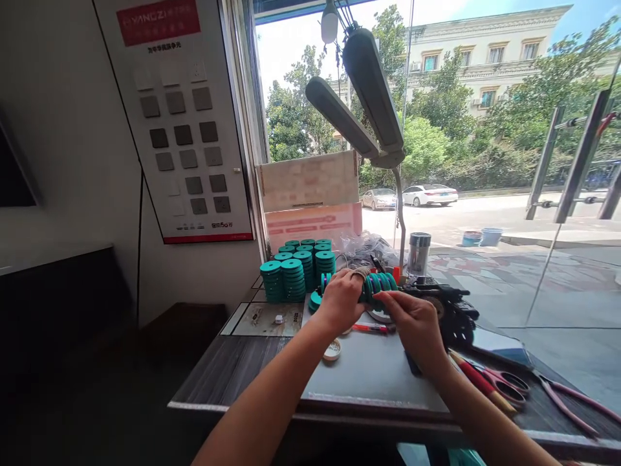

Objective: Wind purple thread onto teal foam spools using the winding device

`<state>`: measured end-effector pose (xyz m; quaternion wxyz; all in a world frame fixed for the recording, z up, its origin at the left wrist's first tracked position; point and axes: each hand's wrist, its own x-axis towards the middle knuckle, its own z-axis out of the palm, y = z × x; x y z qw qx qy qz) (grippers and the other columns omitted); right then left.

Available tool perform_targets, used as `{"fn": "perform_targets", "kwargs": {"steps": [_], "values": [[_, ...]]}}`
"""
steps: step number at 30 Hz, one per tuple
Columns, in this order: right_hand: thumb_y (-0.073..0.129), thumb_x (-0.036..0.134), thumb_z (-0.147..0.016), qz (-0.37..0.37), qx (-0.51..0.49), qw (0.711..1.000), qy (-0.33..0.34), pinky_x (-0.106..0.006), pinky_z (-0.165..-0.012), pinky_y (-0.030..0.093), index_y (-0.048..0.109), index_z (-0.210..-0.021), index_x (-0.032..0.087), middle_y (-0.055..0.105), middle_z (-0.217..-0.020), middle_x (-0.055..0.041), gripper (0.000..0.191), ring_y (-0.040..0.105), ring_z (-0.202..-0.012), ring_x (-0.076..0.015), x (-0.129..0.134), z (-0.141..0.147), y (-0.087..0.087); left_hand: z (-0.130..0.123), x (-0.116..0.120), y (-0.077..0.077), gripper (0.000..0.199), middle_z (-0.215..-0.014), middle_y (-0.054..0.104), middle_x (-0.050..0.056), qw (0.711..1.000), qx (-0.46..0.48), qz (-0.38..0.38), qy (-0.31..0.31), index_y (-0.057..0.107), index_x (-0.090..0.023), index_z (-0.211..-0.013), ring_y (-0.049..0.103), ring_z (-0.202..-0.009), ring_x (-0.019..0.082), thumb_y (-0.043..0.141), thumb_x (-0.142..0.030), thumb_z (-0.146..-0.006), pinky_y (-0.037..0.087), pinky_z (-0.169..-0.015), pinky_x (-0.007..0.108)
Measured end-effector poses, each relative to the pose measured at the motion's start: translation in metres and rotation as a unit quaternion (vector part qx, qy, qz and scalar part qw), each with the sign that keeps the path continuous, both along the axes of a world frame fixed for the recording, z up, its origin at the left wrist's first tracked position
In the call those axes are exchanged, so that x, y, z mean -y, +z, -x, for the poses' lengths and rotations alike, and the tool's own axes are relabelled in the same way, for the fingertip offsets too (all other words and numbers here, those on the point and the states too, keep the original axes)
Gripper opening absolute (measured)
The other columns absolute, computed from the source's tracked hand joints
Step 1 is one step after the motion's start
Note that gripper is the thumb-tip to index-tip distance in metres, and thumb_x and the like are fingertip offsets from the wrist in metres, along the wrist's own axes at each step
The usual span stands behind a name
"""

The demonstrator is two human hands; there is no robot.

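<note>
A row of teal round spools (382, 282) lies on its side over the middle of the worktable. My left hand (343, 296) is closed around the row's left part, with a tan band or wrap showing over its fingers. From the right, my right hand (418, 323) reaches in with thumb and forefinger pinched at the near edge of the row. Whatever that pinch holds is too small to make out. Stacked teal discs (292, 279) stand left of my hands. A small round dish (332, 350) sits below my left wrist.
A two-headed lamp (373, 90) rises behind the hands. Right of them are a black machine (453, 310), red-handled scissors (509, 385) and pliers (565, 401). A red pen (369, 328), a lidded jar (419, 254) and clear plastic bags (366, 247) lie near the spools. Window glass borders the table.
</note>
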<state>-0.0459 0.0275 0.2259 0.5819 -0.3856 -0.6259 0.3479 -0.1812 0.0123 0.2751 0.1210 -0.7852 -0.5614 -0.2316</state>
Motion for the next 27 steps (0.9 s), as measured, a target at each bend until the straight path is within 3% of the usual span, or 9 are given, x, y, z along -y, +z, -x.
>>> {"fn": "perform_targets", "kwargs": {"steps": [6,10,12,15,18,21,23,25,27], "values": [[0.056,0.052,-0.066,-0.013,-0.018,0.999,-0.025,-0.016,-0.048,0.031,0.069,-0.075,0.012,0.051,-0.054,-0.0008,0.043,0.04,-0.053,-0.0046,0.006,0.003,-0.012,0.002,-0.001,0.006,0.05,-0.109,0.058,0.009,1.0,-0.011,0.009,-0.013,0.05,-0.015,-0.115,0.05,-0.106,0.023,0.063,-0.026,-0.068,0.041,-0.093,0.035],[0.056,0.056,-0.065,0.018,-0.008,0.998,0.067,-0.017,-0.043,0.031,0.068,-0.078,0.01,0.049,-0.05,-0.0002,0.049,0.039,-0.046,-0.0045,0.004,-0.016,0.004,0.005,-0.007,0.02,0.044,-0.134,0.043,0.001,0.991,-0.073,0.081,-0.075,0.049,-0.029,-0.119,0.047,-0.114,0.021,0.055,-0.026,-0.076,0.036,-0.1,0.038],[0.054,0.057,-0.067,0.003,0.016,0.998,0.058,-0.018,-0.043,0.033,0.067,-0.08,0.012,0.051,-0.05,-0.0006,0.048,0.042,-0.046,-0.0057,0.002,-0.032,0.014,0.006,-0.011,0.027,0.045,-0.135,0.042,0.001,0.983,-0.097,0.127,-0.095,0.046,-0.029,-0.122,0.045,-0.118,0.02,0.052,-0.026,-0.077,0.034,-0.102,0.036],[0.052,0.049,-0.073,-0.136,0.089,0.986,-0.029,-0.021,-0.056,0.044,0.067,-0.079,0.018,0.061,-0.069,-0.0036,0.035,0.055,-0.062,-0.0093,-0.006,-0.054,0.018,0.008,-0.016,0.033,0.047,-0.131,0.047,0.004,0.978,-0.103,0.151,-0.096,0.044,-0.025,-0.125,0.045,-0.119,0.021,0.05,-0.026,-0.078,0.034,-0.102,0.035],[0.05,0.037,-0.078,-0.306,0.216,0.925,-0.06,-0.025,-0.075,0.047,0.067,-0.083,0.023,0.064,-0.093,-0.0032,0.022,0.058,-0.084,-0.0113,-0.022,-0.065,0.008,0.008,-0.018,0.035,0.044,-0.13,0.048,0.006,0.978,-0.102,0.16,-0.084,0.047,-0.022,-0.122,0.047,-0.117,0.022,0.05,-0.028,-0.078,0.036,-0.099,0.034],[0.051,0.032,-0.078,-0.389,0.305,0.867,-0.066,-0.028,-0.083,0.046,0.067,-0.087,0.026,0.062,-0.1,-0.0017,0.019,0.056,-0.093,-0.0132,-0.034,-0.065,-0.005,0.009,-0.021,0.036,0.043,-0.127,0.051,0.005,0.978,-0.097,0.169,-0.078,0.049,-0.022,-0.12,0.049,-0.114,0.02,0.05,-0.03,-0.078,0.038,-0.096,0.03],[0.049,0.033,-0.078,-0.347,0.292,0.887,-0.085,-0.027,-0.078,0.047,0.066,-0.086,0.023,0.063,-0.096,-0.0034,0.021,0.058,-0.087,-0.0131,-0.031,-0.062,-0.011,0.01,-0.022,0.037,0.044,-0.125,0.053,0.003,0.977,-0.095,0.172,-0.077,0.049,-0.024,-0.12,0.05,-0.113,0.019,0.051,-0.032,-0.077,0.039,-0.095,0.028],[0.046,0.036,-0.078,-0.212,0.238,0.944,-0.086,-0.024,-0.065,0.046,0.062,-0.088,0.019,0.063,-0.084,-0.0043,0.025,0.057,-0.072,-0.0113,-0.018,-0.056,-0.017,0.01,-0.023,0.037,0.042,-0.123,0.054,0.004,0.978,-0.095,0.173,-0.072,0.051,-0.023,-0.118,0.051,-0.112,0.02,0.051,-0.033,-0.077,0.04,-0.094,0.029],[0.045,0.042,-0.078,-0.061,0.169,0.982,-0.051,-0.024,-0.062,0.046,0.057,-0.095,0.018,0.062,-0.085,-0.0046,0.032,0.057,-0.069,-0.0113,-0.001,-0.044,-0.025,0.011,-0.023,0.036,0.04,-0.122,0.055,0.006,0.979,-0.095,0.17,-0.066,0.053,-0.02,-0.115,0.051,-0.111,0.022,0.05,-0.034,-0.077,0.041,-0.093,0.032]]}}
